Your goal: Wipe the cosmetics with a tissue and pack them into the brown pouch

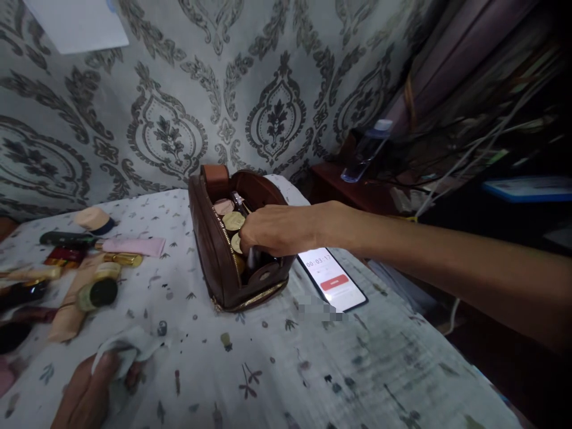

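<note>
A brown zippered bag [208, 250] stands open on the patterned sheet, with several round-lidded items [233, 221] inside. Over its right side reaches my right hand [272, 229], fingers bent down into the bag; the fingertips and anything between them are hidden. At the lower left, my left hand [96, 381] is closed on a white cloth or tissue [127, 351], slightly blurred. Cosmetics lie spread to the left of the bag, among them a pink tube [134, 246], a beige tube [69, 316] and a jar with a dark lid [98, 294].
A phone [335, 280] showing a timer lies right of the bag on the sheet [250, 369]. Behind it, a clear bottle [366, 152] stands on a dark red surface [326, 179]. Patterned wallpaper rises behind the bag. Cables hang at the right.
</note>
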A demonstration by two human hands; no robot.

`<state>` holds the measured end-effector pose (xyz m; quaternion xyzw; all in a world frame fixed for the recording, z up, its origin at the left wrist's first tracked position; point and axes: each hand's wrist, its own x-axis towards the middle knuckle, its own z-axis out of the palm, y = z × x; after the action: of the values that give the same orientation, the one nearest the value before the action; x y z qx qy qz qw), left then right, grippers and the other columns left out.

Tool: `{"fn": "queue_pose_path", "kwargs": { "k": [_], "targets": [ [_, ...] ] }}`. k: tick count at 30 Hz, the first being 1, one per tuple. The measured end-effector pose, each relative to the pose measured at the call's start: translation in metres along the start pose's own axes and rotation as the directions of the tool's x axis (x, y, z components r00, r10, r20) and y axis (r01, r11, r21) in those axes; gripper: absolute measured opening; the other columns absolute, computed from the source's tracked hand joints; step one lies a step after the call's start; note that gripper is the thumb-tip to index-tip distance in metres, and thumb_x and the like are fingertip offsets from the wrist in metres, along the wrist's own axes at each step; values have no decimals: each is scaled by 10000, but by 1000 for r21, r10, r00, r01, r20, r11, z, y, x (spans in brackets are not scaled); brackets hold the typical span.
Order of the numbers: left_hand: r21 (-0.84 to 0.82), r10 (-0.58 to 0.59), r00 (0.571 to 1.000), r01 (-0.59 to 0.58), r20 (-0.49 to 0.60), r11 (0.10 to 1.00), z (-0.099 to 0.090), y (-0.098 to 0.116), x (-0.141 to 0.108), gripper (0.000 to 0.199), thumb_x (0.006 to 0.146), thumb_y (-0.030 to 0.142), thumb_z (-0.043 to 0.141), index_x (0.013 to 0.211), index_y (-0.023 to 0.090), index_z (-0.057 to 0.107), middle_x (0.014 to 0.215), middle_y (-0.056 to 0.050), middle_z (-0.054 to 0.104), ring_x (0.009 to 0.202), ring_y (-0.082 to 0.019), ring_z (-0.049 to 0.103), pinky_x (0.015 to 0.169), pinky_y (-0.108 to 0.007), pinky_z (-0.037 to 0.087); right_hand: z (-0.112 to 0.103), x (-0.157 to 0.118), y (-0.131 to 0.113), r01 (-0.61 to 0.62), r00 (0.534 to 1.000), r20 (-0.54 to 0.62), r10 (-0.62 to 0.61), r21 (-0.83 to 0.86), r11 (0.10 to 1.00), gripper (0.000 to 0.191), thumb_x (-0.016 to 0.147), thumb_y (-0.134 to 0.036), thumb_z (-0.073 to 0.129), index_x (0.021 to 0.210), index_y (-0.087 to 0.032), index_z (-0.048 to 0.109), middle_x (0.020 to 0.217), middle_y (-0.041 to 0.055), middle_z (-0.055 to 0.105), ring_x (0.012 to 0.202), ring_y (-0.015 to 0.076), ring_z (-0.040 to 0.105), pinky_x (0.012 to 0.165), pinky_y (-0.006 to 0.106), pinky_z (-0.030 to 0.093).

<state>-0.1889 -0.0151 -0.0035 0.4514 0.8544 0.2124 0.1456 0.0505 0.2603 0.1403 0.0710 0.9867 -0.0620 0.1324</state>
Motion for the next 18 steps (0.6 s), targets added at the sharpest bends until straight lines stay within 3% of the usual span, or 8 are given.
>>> {"fn": "queue_pose_path", "kwargs": {
  "k": [3, 7, 10, 14, 18],
  "targets": [
    [-141, -23, 1000, 26, 19, 990, -1, 1, 2, 721, 868, 720, 198, 446, 241, 534, 593, -27, 644, 659, -249, 586, 636, -303, 474, 3, 0, 3, 1, 1000, -25, 0, 19, 1000, 337, 786, 44, 549, 919, -206, 733, 937, 33, 733, 907, 187, 650, 771, 296, 482],
    [-167, 14, 994, 3, 105, 986, -1, -5, 4, 723, 818, 784, 222, 468, 240, 547, 557, -22, 622, 610, -240, 571, 625, -302, 469, 1, -10, 9, 60, 993, -102, -56, 43, 997, 323, 806, -50, 620, 1103, -161, 679, 1115, 83, 691, 1073, 218, 610, 906, 328, 470],
    [-205, 68, 991, -43, 116, 978, -1, -5, 2, 674, 845, 743, 270, 506, 235, 556, 566, -15, 612, 611, -228, 565, 625, -292, 468, -3, -22, 9, 71, 985, -159, -61, 62, 996, 332, 865, -125, 596, 1195, -144, 628, 1150, 97, 662, 1089, 209, 598, 945, 334, 454],
    [-278, 118, 991, -96, 65, 956, -2, 3, -2, 631, 896, 675, 286, 533, 220, 530, 573, -6, 588, 615, -205, 542, 648, -282, 455, -4, -31, 2, 15, 978, -207, -5, 45, 999, 282, 913, -142, 526, 1167, -137, 649, 1115, 107, 672, 1065, 210, 612, 933, 339, 459],
    [-343, 184, 981, -154, 57, 927, -3, 9, -3, 600, 910, 650, 296, 546, 216, 493, 570, -3, 568, 597, -187, 523, 646, -281, 447, 2, -30, -14, -47, 931, -361, 51, 21, 999, 266, 919, -136, 494, 1103, -147, 685, 1101, 122, 690, 1043, 226, 637, 926, 351, 481]
  ]
}}
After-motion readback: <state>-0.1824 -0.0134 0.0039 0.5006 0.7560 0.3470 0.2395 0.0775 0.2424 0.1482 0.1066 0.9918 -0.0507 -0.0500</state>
